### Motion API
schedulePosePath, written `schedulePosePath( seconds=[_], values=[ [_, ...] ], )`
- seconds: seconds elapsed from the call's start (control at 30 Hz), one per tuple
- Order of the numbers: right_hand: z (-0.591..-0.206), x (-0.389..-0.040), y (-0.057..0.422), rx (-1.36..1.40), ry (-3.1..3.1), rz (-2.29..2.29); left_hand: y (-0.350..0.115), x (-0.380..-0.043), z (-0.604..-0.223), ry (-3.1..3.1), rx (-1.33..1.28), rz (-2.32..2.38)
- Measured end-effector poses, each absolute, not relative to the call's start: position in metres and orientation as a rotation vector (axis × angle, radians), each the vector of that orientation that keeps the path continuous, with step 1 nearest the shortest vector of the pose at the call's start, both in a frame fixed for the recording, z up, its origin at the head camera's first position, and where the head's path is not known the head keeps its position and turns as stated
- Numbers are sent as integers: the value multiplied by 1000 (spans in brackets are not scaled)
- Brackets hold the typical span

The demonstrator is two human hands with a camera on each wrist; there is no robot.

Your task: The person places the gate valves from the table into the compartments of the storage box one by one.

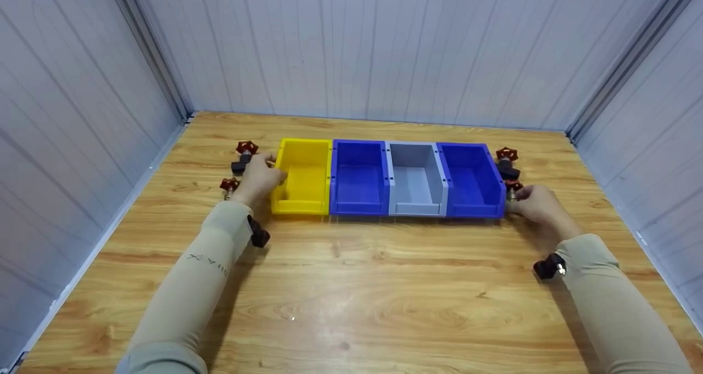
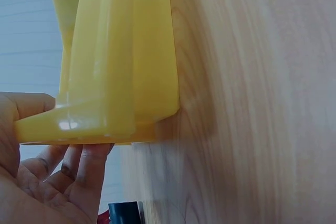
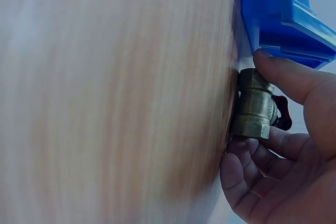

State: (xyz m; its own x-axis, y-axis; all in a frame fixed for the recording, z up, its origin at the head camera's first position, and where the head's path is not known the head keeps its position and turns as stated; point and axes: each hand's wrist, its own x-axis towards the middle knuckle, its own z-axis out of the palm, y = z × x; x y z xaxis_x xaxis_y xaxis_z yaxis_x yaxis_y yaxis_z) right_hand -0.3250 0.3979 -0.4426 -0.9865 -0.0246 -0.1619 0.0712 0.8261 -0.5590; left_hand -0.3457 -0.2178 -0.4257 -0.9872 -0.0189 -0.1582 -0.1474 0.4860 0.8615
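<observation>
My left hand grips the left wall of the yellow bin, thumb inside and fingers outside. That yellow bin is close up in the left wrist view, pinched at its rim. On the right, my right hand holds a brass valve with a red handwheel between thumb and fingers. The valve lies on the table beside the right-hand blue bin; the thumb tip is close to that bin. A grey bin and another blue bin stand between the outer bins in one row.
Two red-handled valves, a rear one and a front one, lie left of the yellow bin. Another valve lies behind the right hand. The wooden table is bounded by pale panel walls behind and at both sides.
</observation>
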Motion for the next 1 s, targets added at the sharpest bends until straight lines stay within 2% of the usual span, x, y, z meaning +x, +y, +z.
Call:
schedulePosePath(
  seconds=[0.37,1.0],
  values=[
    [-438,-327,400,40,2860,-899,-215,-347,-427,2568,-165,1567],
    [-406,-332,400,28,2903,-834,-213,-347,-427,2575,-190,1571]
  ],
)
